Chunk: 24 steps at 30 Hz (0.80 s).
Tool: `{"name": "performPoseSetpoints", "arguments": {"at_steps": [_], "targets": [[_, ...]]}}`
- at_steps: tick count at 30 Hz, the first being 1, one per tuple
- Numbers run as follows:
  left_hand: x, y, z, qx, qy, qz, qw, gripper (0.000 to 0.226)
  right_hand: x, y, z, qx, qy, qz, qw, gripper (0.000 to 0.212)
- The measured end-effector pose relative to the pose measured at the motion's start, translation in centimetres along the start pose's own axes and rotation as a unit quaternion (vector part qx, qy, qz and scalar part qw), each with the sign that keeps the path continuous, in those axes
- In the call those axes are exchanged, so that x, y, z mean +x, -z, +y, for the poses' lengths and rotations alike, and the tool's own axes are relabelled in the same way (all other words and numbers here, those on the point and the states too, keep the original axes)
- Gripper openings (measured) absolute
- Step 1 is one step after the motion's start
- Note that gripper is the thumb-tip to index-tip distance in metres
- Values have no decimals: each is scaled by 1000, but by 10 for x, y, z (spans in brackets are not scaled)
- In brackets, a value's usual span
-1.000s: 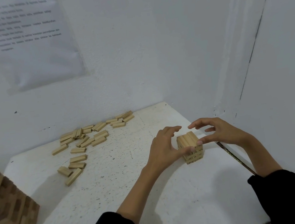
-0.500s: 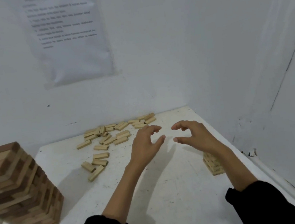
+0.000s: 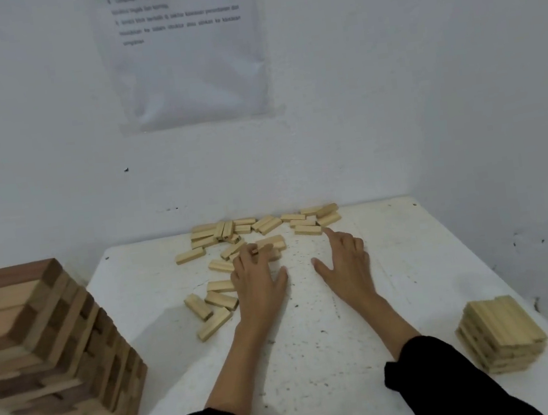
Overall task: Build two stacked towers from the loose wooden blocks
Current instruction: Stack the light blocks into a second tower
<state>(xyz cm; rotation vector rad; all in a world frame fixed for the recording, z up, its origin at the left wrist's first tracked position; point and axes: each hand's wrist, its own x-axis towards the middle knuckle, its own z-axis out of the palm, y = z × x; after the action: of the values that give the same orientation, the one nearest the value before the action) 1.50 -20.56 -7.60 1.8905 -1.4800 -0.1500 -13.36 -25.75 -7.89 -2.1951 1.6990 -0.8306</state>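
A white, speckled table point(image 3: 318, 357) fills the lower half of the frame, pushed into a corner of a plain white room. Top centre, a printed sheet in a glossy plastic sleeve point(image 3: 189, 62) hangs on the back wall point(image 3: 32, 133), its text too blurred to read. A small dark mark point(image 3: 126, 170) sits below the sheet's left edge. The side wall point(image 3: 512, 109) on the right is scuffed near the table's edge. The light is soft and even.
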Motion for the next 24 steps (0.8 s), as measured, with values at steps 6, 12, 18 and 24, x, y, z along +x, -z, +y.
{"name": "performPoseSetpoints", "arguments": {"at_steps": [6,12,18,24], "targets": [[2,-4,-4,5,-17,12,1000,43,45,-11,-2,13,-43,21,999,65],[6,-4,-5,2,-12,31,999,44,52,-13,-2,60,-14,33,998,47],[5,-3,-3,-2,-10,36,999,41,52,-18,-6,-52,21,-24,998,57],[5,-4,-4,-1,-15,39,999,39,51,-19,-3,-35,17,24,999,47]]}}
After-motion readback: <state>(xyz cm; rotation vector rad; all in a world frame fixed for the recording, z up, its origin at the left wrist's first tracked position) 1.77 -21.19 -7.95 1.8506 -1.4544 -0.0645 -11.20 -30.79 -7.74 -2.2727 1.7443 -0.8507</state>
